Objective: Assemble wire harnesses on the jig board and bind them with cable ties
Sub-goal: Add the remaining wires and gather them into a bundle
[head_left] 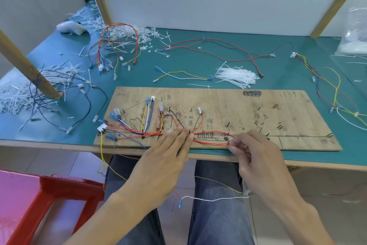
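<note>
Left hand [172,147] flat, pressing thin red wires [210,143] on plywood jig board [248,109]; right hand [258,157], 3 o'clock, pinches them. Probably limp, light; grip near pegs.

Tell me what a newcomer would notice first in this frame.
The wooden jig board at the near edge of the table stands out first, with a wire harness fanned over its left half. At its front edge the left hand presses straight fingers on the harness while the right hand pinches the red wires. Behind the board lies a white bundle of cable ties; cut tie ends litter the far left.
</note>
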